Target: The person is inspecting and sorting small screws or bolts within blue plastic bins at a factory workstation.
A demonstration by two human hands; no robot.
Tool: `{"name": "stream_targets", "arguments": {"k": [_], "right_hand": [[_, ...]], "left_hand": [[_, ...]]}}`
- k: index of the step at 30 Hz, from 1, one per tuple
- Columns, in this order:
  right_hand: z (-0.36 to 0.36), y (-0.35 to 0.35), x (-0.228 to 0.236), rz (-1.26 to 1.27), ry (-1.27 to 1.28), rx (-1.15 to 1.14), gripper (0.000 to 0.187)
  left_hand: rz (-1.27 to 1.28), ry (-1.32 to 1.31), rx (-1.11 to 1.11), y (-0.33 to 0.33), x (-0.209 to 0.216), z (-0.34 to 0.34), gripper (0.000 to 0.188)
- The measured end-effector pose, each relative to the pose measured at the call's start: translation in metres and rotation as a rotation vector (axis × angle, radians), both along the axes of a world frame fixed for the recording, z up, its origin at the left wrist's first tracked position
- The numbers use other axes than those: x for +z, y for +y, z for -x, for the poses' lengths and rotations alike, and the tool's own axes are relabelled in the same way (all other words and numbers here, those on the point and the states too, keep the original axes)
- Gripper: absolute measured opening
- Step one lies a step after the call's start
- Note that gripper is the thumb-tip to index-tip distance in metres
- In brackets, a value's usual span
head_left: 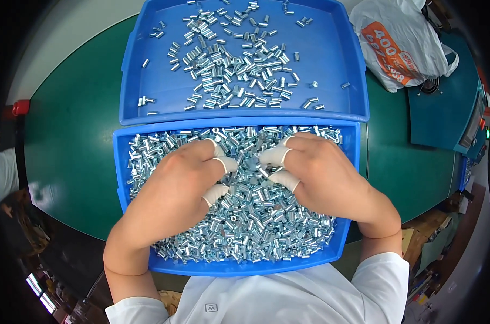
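Both hands are over a blue tray [245, 268] heaped with small, shiny, hollow metal sleeves [245, 227]. White finger cots cover the thumb and some fingertips on each. My left hand [183, 175] reaches in from the left, its thumb and fingers bent but apart, tips against the heap. Facing it, my right hand [320, 170] has thumb and forefinger close together around a small metal sleeve [264, 172]. Between the two hands, a few pieces are blurred. The undersides of both hands are hidden.
Behind stands a second blue tray [326, 54] with loose metal sleeves [218, 70] scattered in it. Both trays rest on a green table [72, 146]. A white plastic bag [374, 32] lies at the back right, near a teal machine or box [439, 116]. A red object [21, 107] sits at the left edge.
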State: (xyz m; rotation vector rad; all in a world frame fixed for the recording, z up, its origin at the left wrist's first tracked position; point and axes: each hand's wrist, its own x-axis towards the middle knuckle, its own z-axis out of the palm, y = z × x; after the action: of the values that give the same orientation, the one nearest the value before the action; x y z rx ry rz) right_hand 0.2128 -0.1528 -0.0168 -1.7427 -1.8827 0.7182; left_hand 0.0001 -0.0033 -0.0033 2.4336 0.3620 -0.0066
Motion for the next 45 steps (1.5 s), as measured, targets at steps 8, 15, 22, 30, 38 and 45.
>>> {"name": "stream_targets", "arguments": {"k": [8,15,22,30,38,45], "right_hand": [[-0.003,0.003,-0.001,-0.032,0.124,0.038,0.032],[-0.010,-0.002,0.013,0.082,-0.065,0.019,0.031],[-0.006,0.000,0.008,0.112,-0.097,0.050,0.030],[0.006,0.003,-0.011,-0.055,0.008,0.115,0.026],[0.001,0.006,-0.003,-0.147,0.103,0.029,0.021],[-0.019,0.004,0.025,-0.104,0.147,-0.105,0.019]], "left_hand": [[0.082,-0.041,-0.053,0.009,-0.003,0.000,0.041],[-0.039,0.008,-0.106,0.012,0.000,0.003,0.033],[0.016,-0.088,-0.071,0.014,-0.009,0.000,0.027],[0.060,-0.041,-0.096,0.019,-0.010,0.000,0.027],[0.337,-0.364,0.163,0.022,-0.010,-0.003,0.018],[0.046,-0.116,0.301,0.019,0.005,0.005,0.018]]}}
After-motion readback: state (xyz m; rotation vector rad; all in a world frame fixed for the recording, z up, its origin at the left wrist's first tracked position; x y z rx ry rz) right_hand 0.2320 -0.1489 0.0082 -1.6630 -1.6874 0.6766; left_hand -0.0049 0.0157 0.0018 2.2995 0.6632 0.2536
